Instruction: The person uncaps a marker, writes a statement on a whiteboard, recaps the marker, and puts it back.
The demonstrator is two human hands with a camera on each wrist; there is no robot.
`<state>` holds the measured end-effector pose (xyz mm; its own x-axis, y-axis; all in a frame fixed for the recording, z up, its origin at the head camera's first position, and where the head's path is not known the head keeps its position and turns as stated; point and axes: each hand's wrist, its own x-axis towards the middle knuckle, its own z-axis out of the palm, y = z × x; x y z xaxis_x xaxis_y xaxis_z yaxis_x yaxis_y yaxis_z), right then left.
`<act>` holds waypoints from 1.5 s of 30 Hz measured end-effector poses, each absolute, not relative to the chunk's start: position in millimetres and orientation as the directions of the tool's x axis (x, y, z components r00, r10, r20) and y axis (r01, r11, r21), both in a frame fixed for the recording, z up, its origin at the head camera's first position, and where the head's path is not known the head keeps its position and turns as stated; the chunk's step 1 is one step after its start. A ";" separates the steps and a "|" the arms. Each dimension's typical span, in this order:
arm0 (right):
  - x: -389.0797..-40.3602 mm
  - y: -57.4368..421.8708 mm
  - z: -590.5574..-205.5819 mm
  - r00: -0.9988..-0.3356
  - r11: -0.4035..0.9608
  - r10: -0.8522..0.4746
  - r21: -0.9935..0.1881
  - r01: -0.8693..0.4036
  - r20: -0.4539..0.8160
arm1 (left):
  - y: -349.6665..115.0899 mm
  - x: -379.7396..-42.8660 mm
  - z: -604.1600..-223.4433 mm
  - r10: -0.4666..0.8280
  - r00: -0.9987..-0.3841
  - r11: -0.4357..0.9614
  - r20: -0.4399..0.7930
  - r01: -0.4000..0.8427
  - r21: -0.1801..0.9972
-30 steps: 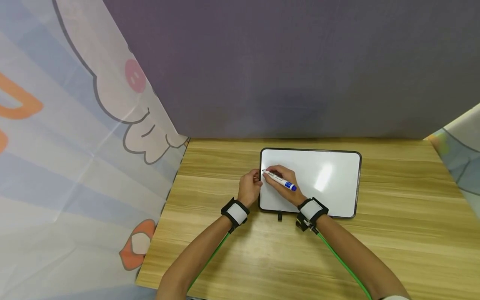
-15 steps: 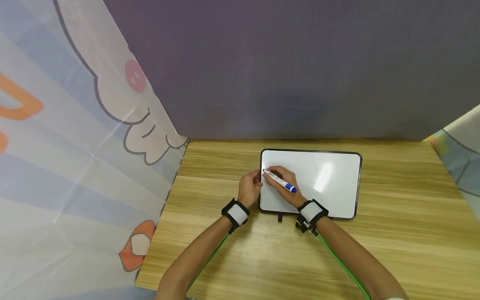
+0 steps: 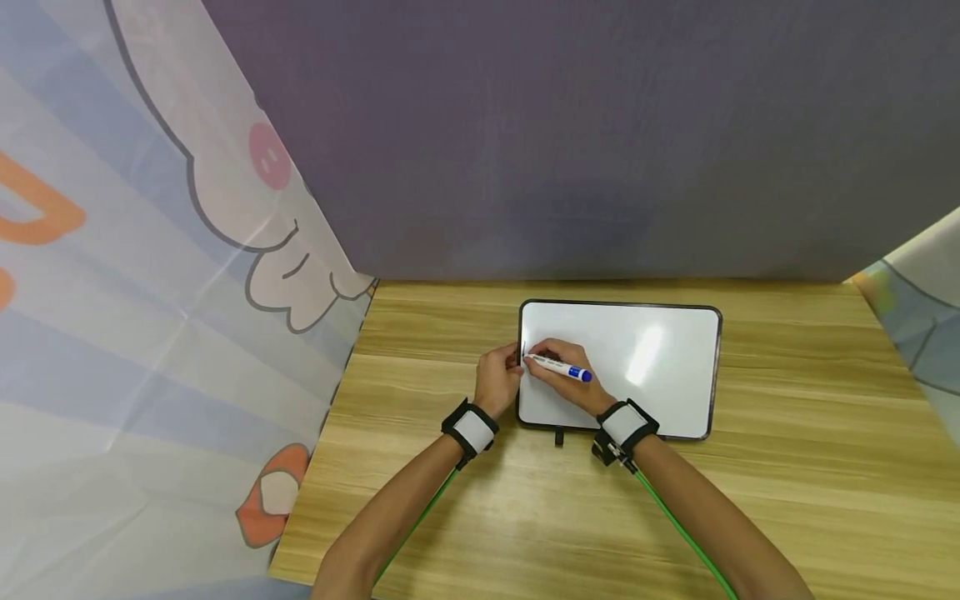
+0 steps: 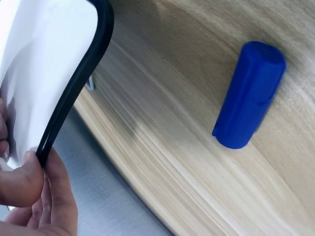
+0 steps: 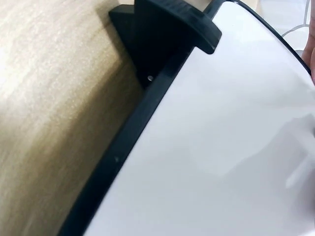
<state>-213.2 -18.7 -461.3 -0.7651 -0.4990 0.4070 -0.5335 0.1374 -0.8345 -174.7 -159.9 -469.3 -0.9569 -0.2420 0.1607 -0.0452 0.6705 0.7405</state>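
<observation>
A white marker with a blue end [image 3: 557, 367] is held by my right hand [image 3: 576, 395], its tip at the left side of the whiteboard [image 3: 615, 333]. Beside the tip, a short thin dark stroke [image 3: 524, 350] shows on the white surface. My left hand [image 3: 497, 380] pinches the board's black left edge; in the left wrist view its thumb [image 4: 22, 183] lies on the front and fingers reach behind. Only a sliver of the right hand [image 5: 311, 46] appears at the border of the right wrist view. A blue cap-like piece [image 4: 250, 96] lies on the wood near the board.
A black foot [image 5: 162, 34] clips onto the board's lower edge, and the board appears propped up. Another small black foot [image 3: 558, 437] shows below the frame. The wooden table [image 3: 810, 433] meets a grey panel [image 3: 600, 167] at the back.
The marker tip has slid down a little along the board's left side, and the marker lies flatter. A short dark stroke now shows above the tip. My left hand stays at the edge.
</observation>
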 end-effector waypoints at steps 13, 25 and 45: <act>-213.9 -17.0 -465.9 -0.781 0.102 -0.464 -0.850 -0.516 0.419 | -160.1 -173.9 -470.0 -0.243 -0.958 0.658 0.153 -0.047 0.751; -213.2 -17.6 -464.4 -0.769 0.117 -0.461 -0.829 -0.547 0.443 | -160.4 -173.9 -469.1 -0.243 -0.958 0.650 0.150 -0.046 0.759; -210.9 -16.0 -460.7 -0.834 0.101 -0.382 -0.879 -0.466 0.398 | -160.2 -172.9 -470.1 -0.242 -0.956 0.640 0.168 -0.028 0.768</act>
